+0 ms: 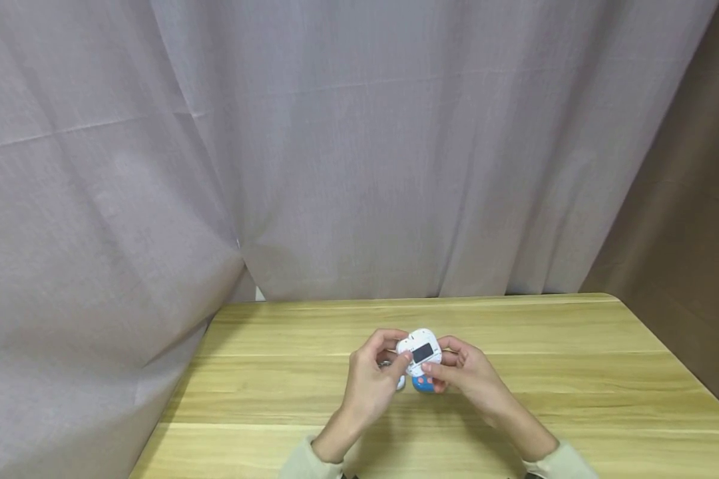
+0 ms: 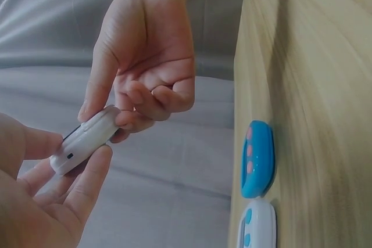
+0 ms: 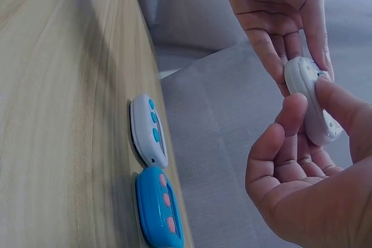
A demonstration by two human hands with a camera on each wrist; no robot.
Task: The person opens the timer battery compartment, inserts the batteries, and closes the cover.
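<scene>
Both hands hold a small rounded white gadget [image 1: 417, 342] above the table, its face with a dark rectangle turned up toward the head view. My left hand [image 1: 368, 379] pinches its left side, thumb on the face and fingers beneath. From the other side my right hand [image 1: 479, 382] grips it between thumb and fingers. On the table just below lie a blue gadget with pink buttons [image 2: 266, 158] and a white one with blue buttons [image 3: 139, 129], side by side. In the head view the hands partly cover these two.
A wood-grain table [image 1: 575, 372] extends to both sides of the hands. Grey curtain cloth [image 1: 359, 166] hangs behind its far edge and along the left. Brown cloth [image 1: 689, 266] hangs at the right.
</scene>
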